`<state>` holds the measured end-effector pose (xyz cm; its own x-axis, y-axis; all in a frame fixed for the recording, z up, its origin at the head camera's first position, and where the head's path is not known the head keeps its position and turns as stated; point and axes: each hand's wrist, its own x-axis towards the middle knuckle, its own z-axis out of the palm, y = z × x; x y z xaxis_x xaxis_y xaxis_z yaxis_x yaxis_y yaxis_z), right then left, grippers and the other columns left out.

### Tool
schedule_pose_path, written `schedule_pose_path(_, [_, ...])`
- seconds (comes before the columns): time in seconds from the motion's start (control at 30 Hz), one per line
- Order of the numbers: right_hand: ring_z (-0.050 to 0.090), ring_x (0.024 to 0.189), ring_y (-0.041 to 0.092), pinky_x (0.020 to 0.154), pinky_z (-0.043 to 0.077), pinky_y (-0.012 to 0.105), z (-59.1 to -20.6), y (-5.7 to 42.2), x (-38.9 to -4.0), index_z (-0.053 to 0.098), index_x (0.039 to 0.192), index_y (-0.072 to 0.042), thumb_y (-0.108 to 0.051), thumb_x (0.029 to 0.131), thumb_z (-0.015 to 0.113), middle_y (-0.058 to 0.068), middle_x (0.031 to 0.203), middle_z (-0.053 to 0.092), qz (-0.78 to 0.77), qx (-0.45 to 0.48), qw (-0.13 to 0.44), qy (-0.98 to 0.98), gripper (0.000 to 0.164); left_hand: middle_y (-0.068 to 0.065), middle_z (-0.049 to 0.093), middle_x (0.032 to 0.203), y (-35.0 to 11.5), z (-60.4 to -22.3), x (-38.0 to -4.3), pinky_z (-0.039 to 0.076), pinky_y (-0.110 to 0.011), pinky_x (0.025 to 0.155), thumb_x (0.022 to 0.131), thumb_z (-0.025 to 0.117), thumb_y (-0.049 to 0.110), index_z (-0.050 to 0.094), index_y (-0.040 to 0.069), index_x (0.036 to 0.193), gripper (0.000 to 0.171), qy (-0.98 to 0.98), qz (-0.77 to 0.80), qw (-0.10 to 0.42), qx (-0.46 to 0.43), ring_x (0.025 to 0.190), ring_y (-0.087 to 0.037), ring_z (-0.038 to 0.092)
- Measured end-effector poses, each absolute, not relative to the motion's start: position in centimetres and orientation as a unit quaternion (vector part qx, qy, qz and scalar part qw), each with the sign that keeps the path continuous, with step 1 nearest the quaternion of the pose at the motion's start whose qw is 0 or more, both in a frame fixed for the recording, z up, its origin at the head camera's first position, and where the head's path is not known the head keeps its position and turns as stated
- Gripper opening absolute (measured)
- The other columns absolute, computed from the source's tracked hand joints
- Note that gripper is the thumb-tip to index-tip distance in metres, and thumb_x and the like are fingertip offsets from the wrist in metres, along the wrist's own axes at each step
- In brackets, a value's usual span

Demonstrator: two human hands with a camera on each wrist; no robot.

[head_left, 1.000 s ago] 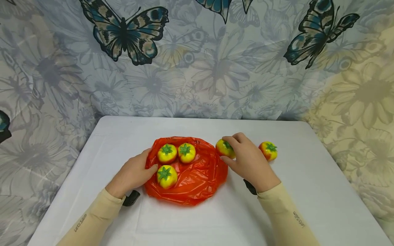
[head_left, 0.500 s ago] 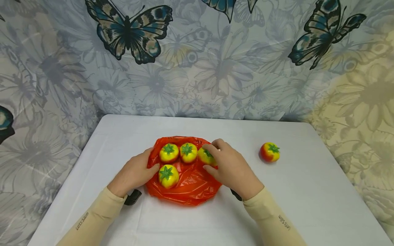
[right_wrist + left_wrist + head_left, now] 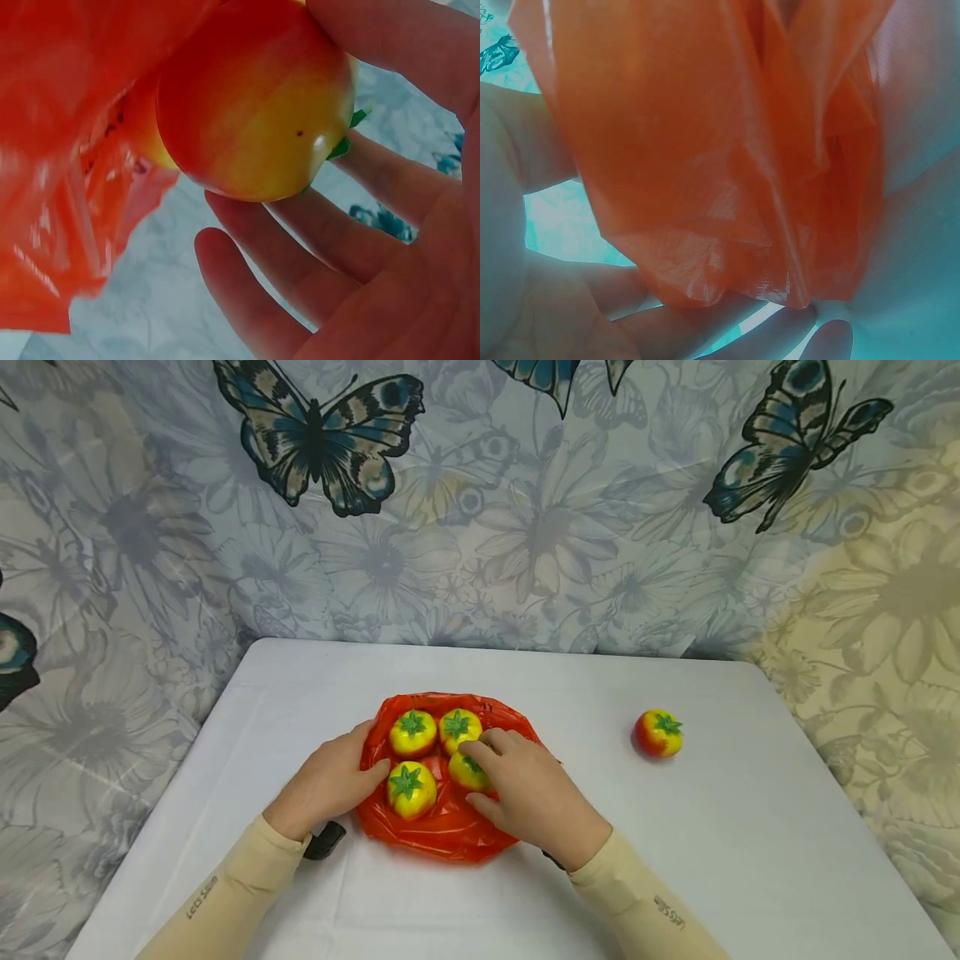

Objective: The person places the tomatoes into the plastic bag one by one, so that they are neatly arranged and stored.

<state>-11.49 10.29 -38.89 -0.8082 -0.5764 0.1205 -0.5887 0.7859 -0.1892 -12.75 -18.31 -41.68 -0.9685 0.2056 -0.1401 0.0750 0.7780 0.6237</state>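
A red plastic bag [image 3: 450, 835] lies spread on the table, bearing several red-and-yellow tomatoes with green star-shaped leaf caps. My left hand [image 3: 330, 781] holds the bag's left edge, thumb over the rim and fingers on the outer side. In the left wrist view the bag [image 3: 675, 135] hangs between thumb and fingers. My right hand [image 3: 528, 793] grips a tomato [image 3: 465, 772] over the bag's middle, just in front of the back right tomato [image 3: 459, 724]. The right wrist view shows the gripped tomato [image 3: 255, 105] from its smooth red side, fingers around it.
Another tomato [image 3: 657, 732] sits by itself on the white table [image 3: 720, 827], right of the bag. Two more tomatoes, one at the back left [image 3: 412, 733] and one at the front left [image 3: 412, 790], rest on the bag. A butterfly-patterned cloth [image 3: 540, 543] hangs behind the table.
My right hand has carried the tomato leftward from the bag's right edge to over its middle. My left hand stays on the bag's left edge.
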Motion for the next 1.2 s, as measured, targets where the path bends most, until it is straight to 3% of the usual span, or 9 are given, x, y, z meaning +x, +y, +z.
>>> schedule_pose_path(0.3, [0.064, 0.106, 0.017, 0.093, 0.063, 0.035, -39.3, 9.4, -11.1, 0.067, 0.141, -0.021, -0.036, 0.090, 0.089, 0.002, 0.124, 0.067, 0.116, 0.326, -0.017, -0.938, 0.058, -0.015, 0.067, 0.147, -18.3, -41.6, -12.7, 0.060, -0.054, 0.105, 0.106, 0.062, 0.029, 0.040, 0.007, 0.165, 0.067, 0.937, 0.328, 0.095, 0.079, 0.118, -0.027, 0.071])
schedule_pose_path(1.2, [0.061, 0.101, 0.015, 0.092, 0.061, 0.032, -40.7, 8.8, -10.8, 0.066, 0.138, -0.020, -0.034, 0.089, 0.090, 0.000, 0.119, 0.066, 0.098, 0.350, -0.028, -0.931, 0.057, -0.016, 0.068, 0.147, -18.4, -41.9, -12.8, 0.061, -0.054, 0.103, 0.106, 0.061, 0.031, 0.039, 0.005, 0.166, 0.069, 0.942, 0.313, 0.099, 0.073, 0.117, -0.027, 0.071])
